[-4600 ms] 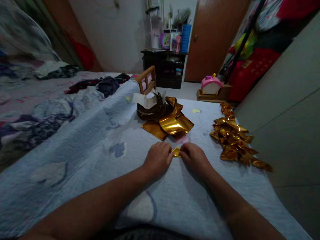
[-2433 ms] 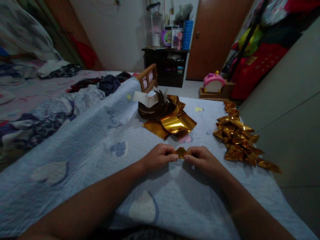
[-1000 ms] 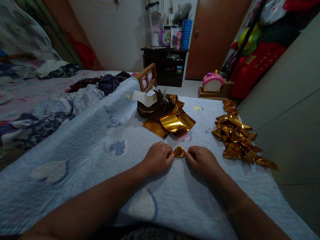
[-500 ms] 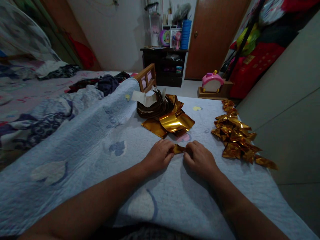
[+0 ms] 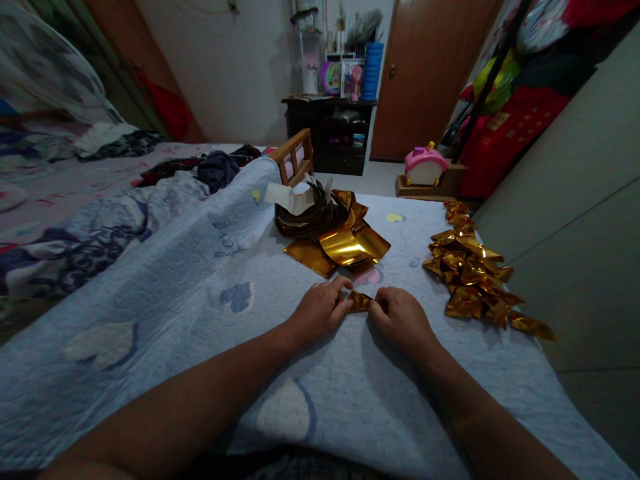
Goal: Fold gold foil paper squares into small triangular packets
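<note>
Between my two hands, low over the bed, is a small folded piece of gold foil [image 5: 360, 302]. My left hand [image 5: 323, 307] has its thumb at the foil's left end, with the index finger lifted a little off it. The right end is pinched by my right hand [image 5: 401, 318], whose fingers are curled. Beyond the hands lies a stack of gold foil sheets [image 5: 355, 245], some flat and some curled with dark and pale backs. Several folded gold foil pieces [image 5: 467, 280] are heaped at the right.
A pale blue quilt [image 5: 200, 373] covers the bed, raised in a ridge at left. Clothes [image 5: 217, 170] lie beyond it. A wooden rail [image 5: 295, 157], a dark cabinet [image 5: 325, 137] and a pink toy [image 5: 425, 165] stand farther back.
My left index finger has lifted away from the thumb, and more of the foil piece shows between my hands. My right hand has barely shifted.
</note>
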`<state>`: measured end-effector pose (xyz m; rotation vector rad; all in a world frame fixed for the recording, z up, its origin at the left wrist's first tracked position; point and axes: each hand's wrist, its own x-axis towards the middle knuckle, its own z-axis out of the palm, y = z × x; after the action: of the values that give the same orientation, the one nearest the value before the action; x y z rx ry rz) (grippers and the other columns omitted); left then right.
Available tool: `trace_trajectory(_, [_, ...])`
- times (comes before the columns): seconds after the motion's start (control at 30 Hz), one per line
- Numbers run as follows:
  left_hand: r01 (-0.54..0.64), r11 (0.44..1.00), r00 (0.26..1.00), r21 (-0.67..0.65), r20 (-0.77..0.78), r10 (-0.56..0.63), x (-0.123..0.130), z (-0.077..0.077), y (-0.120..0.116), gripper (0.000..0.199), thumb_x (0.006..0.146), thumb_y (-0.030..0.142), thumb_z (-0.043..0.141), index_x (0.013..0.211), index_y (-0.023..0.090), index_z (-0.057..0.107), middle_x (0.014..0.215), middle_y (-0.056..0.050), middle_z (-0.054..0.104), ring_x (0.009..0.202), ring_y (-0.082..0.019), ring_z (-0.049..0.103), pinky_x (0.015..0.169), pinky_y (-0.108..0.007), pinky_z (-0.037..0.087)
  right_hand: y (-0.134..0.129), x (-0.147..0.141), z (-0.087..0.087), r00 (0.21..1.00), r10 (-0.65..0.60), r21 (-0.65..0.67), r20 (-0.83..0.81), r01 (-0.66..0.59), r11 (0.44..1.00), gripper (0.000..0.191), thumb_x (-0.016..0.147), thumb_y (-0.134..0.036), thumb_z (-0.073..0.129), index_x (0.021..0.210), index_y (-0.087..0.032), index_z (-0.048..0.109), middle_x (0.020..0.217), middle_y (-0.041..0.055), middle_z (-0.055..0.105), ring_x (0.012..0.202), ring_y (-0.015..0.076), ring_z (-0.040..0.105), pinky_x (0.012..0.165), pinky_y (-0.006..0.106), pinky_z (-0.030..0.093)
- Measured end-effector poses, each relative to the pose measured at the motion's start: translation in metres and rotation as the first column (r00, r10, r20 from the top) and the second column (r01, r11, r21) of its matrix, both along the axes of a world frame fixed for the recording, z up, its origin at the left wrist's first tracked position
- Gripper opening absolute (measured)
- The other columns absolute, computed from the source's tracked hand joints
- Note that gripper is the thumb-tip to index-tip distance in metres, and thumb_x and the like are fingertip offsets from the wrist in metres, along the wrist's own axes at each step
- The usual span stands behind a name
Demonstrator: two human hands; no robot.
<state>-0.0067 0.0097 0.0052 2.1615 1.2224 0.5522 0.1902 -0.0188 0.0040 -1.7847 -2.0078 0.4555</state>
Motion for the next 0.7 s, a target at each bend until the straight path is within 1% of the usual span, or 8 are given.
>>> trace_trajectory(0.1, [0.016,1.000,1.000,0.001,0.019,-0.016,-0.001,-0.002,0.001,0.019,0.091,0.017,0.062,0.109,0.019,0.060,0.080,0.001,0.065,0.074,-0.018,0.059,0.071,-0.030,0.039,-0.001,0.002,0.000,0.997,-0.004,0.018,-0.074,0.005,1.000,0.010,0.084,-0.027,0.055,0.078,-0.019,0.059,0.070,0.0041,0.060,0.066,0.0190,0.052,0.063,0.031,0.031])
trace_trajectory(0.17, [0.037,0.999,0.998,0.004,0.043,-0.038,-0.002,-0.003,0.002,0.016,0.090,0.019,0.064,0.106,0.019,0.062,0.081,0.001,0.064,0.075,-0.017,0.059,0.071,-0.029,0.039,-0.001,0.006,0.000,0.989,0.025,0.047,-0.149,-0.018,0.999,0.011,0.081,-0.026,0.055,0.087,-0.019,0.059,0.075,0.0039,0.060,0.069,0.0195,0.053,0.064,0.030,0.034])
trace_trajectory(0.23, [0.073,0.997,0.996,0.037,0.051,-0.075,-0.004,-0.005,0.003,0.013,0.088,0.018,0.067,0.100,0.019,0.064,0.082,0.000,0.064,0.079,-0.018,0.059,0.073,-0.030,0.039,-0.001,0.009,0.000,0.968,0.080,0.074,-0.238,-0.064,0.995,0.011,0.079,-0.024,0.053,0.087,-0.019,0.058,0.078,0.0040,0.059,0.071,0.0195,0.053,0.065,0.030,0.037])
trace_trajectory(0.33, [0.150,0.981,0.988,0.121,0.024,-0.154,-0.006,-0.008,0.005,0.006,0.085,0.016,0.070,0.088,0.018,0.064,0.084,-0.001,0.065,0.084,-0.019,0.059,0.076,-0.031,0.040,0.000,0.011,0.000,0.933,0.153,0.097,-0.325,-0.127,0.987,0.009,0.081,-0.023,0.049,0.078,-0.020,0.057,0.081,0.0047,0.058,0.075,0.0199,0.055,0.068,0.031,0.040])
trace_trajectory(0.43, [0.224,0.952,0.974,0.210,-0.027,-0.223,-0.008,-0.009,0.005,0.003,0.087,0.017,0.068,0.090,0.018,0.067,0.089,-0.003,0.065,0.087,-0.020,0.059,0.078,-0.032,0.041,0.001,0.011,0.000,0.922,0.173,0.105,-0.347,-0.145,0.984,0.010,0.082,-0.021,0.048,0.076,-0.020,0.057,0.080,0.0044,0.058,0.076,0.0202,0.055,0.069,0.032,0.041])
trace_trajectory(0.5, [0.260,0.929,0.965,0.265,-0.064,-0.253,-0.008,-0.009,0.004,0.005,0.089,0.018,0.066,0.094,0.019,0.068,0.092,-0.004,0.066,0.088,-0.020,0.059,0.078,-0.033,0.042,0.000,0.010,0.000,0.920,0.151,0.111,-0.362,-0.119,0.987,0.007,0.080,-0.019,0.049,0.080,-0.021,0.055,0.078,0.0032,0.058,0.074,0.0197,0.054,0.068,0.031,0.040])
trace_trajectory(0.57, [0.283,0.907,0.959,0.311,-0.095,-0.267,-0.008,-0.009,0.003,0.005,0.090,0.018,0.065,0.094,0.019,0.069,0.091,-0.005,0.066,0.086,-0.020,0.059,0.077,-0.033,0.042,-0.001,0.010,-0.001,0.919,0.141,0.111,-0.368,-0.107,0.988,0.011,0.077,-0.016,0.049,0.085,-0.021,0.054,0.077,0.0020,0.058,0.072,0.0192,0.054,0.066,0.030,0.040])
trace_trajectory(0.7, [0.304,0.880,0.953,0.364,-0.121,-0.279,-0.007,-0.010,0.001,0.007,0.092,0.018,0.063,0.092,0.018,0.070,0.088,-0.005,0.067,0.082,-0.020,0.059,0.074,-0.032,0.042,-0.002,0.010,-0.001,0.927,0.202,0.095,-0.315,-0.181,0.979,0.018,0.070,-0.011,0.050,0.084,-0.020,0.056,0.078,0.0023,0.059,0.073,0.0189,0.054,0.067,0.030,0.040])
